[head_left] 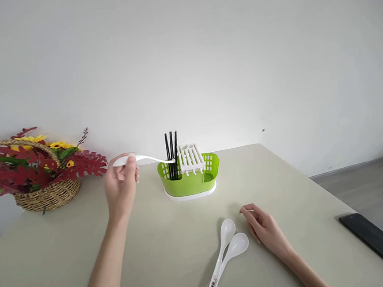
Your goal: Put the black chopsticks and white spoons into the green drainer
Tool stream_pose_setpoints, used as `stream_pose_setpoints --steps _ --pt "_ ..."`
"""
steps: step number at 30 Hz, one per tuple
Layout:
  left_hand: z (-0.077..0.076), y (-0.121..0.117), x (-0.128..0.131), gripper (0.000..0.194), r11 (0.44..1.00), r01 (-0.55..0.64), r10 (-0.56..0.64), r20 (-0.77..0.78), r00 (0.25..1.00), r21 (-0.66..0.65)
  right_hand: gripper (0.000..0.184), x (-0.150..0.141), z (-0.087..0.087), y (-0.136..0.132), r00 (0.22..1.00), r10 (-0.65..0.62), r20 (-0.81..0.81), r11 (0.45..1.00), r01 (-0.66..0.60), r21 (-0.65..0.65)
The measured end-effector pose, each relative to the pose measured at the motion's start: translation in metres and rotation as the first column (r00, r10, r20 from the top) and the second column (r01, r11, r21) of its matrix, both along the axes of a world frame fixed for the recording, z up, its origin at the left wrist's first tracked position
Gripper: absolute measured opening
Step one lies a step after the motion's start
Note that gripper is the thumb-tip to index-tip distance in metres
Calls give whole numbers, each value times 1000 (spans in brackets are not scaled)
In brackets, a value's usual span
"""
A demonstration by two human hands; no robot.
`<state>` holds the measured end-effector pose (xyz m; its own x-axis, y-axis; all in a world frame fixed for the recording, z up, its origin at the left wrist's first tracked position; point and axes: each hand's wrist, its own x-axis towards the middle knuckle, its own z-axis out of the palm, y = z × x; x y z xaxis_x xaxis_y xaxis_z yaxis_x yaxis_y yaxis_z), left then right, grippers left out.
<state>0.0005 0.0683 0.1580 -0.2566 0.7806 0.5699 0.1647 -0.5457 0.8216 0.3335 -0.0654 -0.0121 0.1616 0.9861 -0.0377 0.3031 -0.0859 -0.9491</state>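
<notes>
My left hand [122, 174] is raised left of the green holder, its fingers closed around the bowl end of a white spoon [149, 158]. The spoon's thin handle points right, and its tip overlaps the black chopsticks [171, 149] in view; whether they touch I cannot tell. Those chopsticks stand upright in the left part of the green utensil holder [185, 186], which has a white slotted rack [191, 158] on top. My right hand [261, 226] rests by the table with loosely bent fingers and holds nothing. Just left of it, two white spoons [228, 232] [237, 245] lie crossed.
A wicker basket [50, 196] of red leaves and yellow flowers stands at the table's left. Along the right edge of the table [294, 210] lies a long, flat black object [370, 235]. A pale wall [184, 63] rises behind, and grey floor shows at the right.
</notes>
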Motion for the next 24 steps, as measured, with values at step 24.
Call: stream_pose_setpoints --steps 24 --pt "-40 33 -1 37 935 100 -264 -479 837 -341 46 7 -22 1 997 -36 67 997 41 -63"
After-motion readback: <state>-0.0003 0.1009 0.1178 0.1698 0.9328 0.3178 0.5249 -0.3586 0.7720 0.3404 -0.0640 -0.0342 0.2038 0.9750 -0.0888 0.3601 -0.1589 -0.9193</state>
